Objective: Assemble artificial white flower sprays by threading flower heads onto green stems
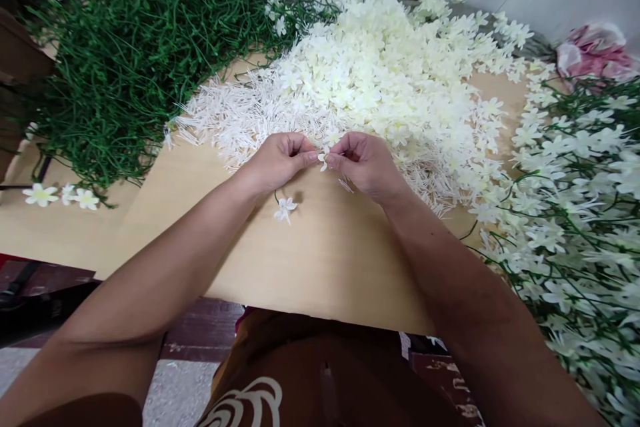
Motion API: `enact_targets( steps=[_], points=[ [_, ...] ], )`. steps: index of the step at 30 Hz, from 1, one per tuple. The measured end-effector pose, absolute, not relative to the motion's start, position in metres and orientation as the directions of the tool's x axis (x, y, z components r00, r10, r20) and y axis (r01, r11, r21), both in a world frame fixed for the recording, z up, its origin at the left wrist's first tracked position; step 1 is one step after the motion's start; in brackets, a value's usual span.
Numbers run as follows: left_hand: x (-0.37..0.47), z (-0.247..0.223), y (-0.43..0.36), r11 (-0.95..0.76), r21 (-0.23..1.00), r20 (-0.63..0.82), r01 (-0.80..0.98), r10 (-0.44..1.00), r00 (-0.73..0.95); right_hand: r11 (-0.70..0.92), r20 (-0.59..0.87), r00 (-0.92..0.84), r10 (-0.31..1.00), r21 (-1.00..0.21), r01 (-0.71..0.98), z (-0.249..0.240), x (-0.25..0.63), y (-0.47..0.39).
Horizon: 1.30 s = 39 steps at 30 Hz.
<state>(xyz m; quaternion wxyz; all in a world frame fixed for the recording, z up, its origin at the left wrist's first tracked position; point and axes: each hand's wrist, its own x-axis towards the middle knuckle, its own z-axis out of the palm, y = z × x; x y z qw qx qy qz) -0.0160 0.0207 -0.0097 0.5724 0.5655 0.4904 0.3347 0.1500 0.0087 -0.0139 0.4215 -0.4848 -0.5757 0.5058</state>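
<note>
My left hand (pixel 278 161) and my right hand (pixel 369 165) meet fingertip to fingertip above the cardboard (pixel 310 267). Pinched between them is a small white artificial flower (pixel 323 161), partly covered by the fingers. A second white blossom (pixel 285 209) hangs below my left hand on a short green stem; the rest of that stem is hidden by the hand. Thin white strands (pixel 345 184) show just under my right fingers. Right behind both hands lies a heap of white stamen-like pieces (pixel 240 113).
A big mound of loose cream-white flower heads (pixel 380 60) spreads at the back. Green plastic stems (pixel 150 47) are piled at left. Finished-looking flower sprays (pixel 575 227) fill the right side. A few blossoms (pixel 41 195) lie at far left, and a pink-and-white bag (pixel 595 53) sits back right.
</note>
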Motion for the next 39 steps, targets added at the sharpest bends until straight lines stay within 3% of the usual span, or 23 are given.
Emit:
enact_targets(
  steps=[10,20,28,34,39],
  points=[
    [-0.016,-0.007,0.021,0.211,0.972,-0.233,0.101,0.912,0.338,-0.029,-0.054,-0.23,0.972,-0.994,0.108,-0.017,0.153,0.009],
    [-0.018,-0.003,0.023,0.212,0.963,-0.261,0.168,0.893,0.368,-0.053,-0.094,-0.266,0.959,-0.986,0.159,-0.015,0.15,0.006],
    [-0.018,-0.002,0.024,0.223,0.961,-0.269,0.162,0.887,0.375,-0.045,-0.07,-0.246,0.967,-0.993,0.109,-0.017,0.147,0.007],
    [-0.013,-0.003,0.019,0.227,0.97,-0.243,0.087,0.921,0.305,-0.082,-0.076,-0.164,0.983,-0.996,-0.027,-0.023,0.152,0.012],
    [-0.013,-0.005,0.02,0.187,0.976,-0.214,0.108,0.906,0.366,-0.177,-0.125,-0.246,0.961,-0.963,-0.205,-0.024,0.161,0.015]
  ],
)
